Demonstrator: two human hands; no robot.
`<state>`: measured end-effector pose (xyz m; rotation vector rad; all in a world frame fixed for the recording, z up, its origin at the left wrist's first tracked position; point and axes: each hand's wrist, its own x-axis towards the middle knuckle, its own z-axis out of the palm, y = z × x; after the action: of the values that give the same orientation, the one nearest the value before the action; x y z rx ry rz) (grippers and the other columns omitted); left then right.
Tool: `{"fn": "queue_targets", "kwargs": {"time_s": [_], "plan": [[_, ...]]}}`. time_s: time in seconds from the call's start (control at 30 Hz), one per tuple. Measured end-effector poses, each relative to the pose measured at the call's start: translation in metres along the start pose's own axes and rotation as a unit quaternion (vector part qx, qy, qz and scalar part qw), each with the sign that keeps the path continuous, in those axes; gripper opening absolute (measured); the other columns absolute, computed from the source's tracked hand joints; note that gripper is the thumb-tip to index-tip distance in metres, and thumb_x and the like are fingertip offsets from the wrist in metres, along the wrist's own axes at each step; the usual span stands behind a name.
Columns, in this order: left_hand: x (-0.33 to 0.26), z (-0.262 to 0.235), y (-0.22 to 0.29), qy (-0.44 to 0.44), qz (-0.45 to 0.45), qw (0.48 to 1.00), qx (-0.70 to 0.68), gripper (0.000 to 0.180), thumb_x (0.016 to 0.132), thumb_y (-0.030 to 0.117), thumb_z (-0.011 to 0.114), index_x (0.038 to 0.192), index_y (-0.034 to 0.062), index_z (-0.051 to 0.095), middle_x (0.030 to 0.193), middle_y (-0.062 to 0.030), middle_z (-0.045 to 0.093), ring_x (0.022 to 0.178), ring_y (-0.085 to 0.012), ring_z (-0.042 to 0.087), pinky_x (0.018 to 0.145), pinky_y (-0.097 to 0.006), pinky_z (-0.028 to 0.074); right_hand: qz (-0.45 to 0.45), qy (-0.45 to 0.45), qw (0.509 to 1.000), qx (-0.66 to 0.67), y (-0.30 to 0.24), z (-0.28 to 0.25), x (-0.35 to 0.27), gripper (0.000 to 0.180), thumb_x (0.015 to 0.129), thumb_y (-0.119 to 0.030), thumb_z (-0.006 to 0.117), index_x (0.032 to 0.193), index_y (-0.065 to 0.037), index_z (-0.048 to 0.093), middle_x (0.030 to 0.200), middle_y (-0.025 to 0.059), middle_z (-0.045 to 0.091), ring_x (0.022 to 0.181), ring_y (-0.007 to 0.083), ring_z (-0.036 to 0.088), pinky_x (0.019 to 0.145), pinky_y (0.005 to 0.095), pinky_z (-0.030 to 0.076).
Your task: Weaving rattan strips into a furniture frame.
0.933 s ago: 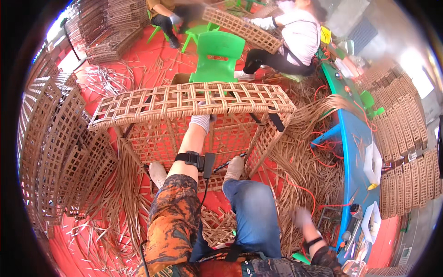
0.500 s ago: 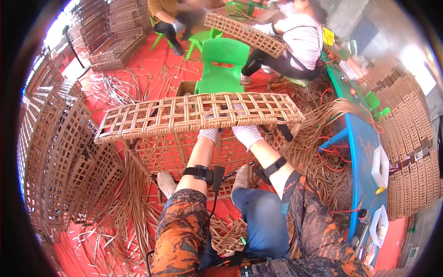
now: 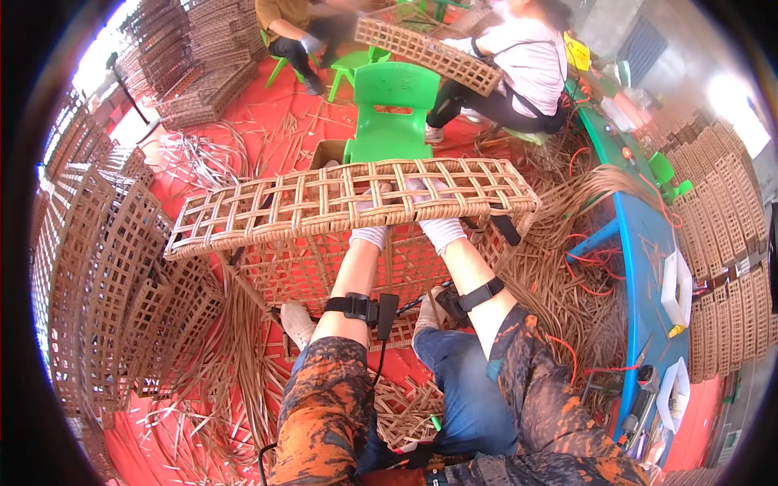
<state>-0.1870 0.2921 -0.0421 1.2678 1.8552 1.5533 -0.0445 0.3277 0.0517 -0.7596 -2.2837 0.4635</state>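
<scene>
A long woven lattice panel [image 3: 275, 212] of brown strips lies across in front of me, on top of a larger openwork wicker frame [image 3: 316, 271]. Both of my hands, in white gloves, reach under the panel's near edge. My left hand [image 3: 371, 235] is below its middle, partly visible through the gaps. Just to its right, my right hand [image 3: 442, 231] goes under the same edge. The lattice covers the fingers of both, so their grip cannot be made out. Dark strips [image 3: 504, 228] show beneath the panel near its right end.
A green chair [image 3: 395, 121] stands beyond the panel. Stacks of woven panels rise at left [image 3: 105, 283] and right [image 3: 725, 243]. Loose strips [image 3: 559, 267] litter the red floor. A blue table [image 3: 648, 267] holds tools and white trays. Two people work ahead, one holding a wicker piece [image 3: 429, 55].
My right hand has slid slightly farther under the panel, with more of its glove behind the lattice. The panel has barely moved. The whole view has shifted a little.
</scene>
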Motion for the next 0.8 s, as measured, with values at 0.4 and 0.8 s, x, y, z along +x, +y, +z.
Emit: {"fn": "queue_targets", "kwargs": {"time_s": [0.4,0.8], "plan": [[0.001,0.013,0.013,0.130,0.076,0.984,-0.099,0.026,0.088,0.012,0.054,0.108,-0.0055,0.057,0.104,-0.0141,0.063,0.093,-0.0242,0.059,0.085,-0.035,0.047,-0.045,-0.034,0.991,-0.119,0.019,0.013,-0.019,0.020,0.085,-0.018,0.049,0.096,-0.006,0.060,0.092,0.0170,0.063,0.090,0.0345,0.060,0.084,0.0481,0.045],[0.000,-0.029,0.004,0.001,0.042,0.921,0.388,0.041,0.092,0.042,0.041,0.116,0.0134,0.058,0.119,-0.0125,0.058,0.112,-0.0305,0.053,0.101,-0.044,0.037,-0.060,-0.006,0.975,-0.213,0.004,-0.006,-0.020,0.025,0.082,-0.024,0.052,0.101,-0.009,0.061,0.094,0.0146,0.064,0.090,0.0342,0.060,0.082,0.0514,0.044]]}}
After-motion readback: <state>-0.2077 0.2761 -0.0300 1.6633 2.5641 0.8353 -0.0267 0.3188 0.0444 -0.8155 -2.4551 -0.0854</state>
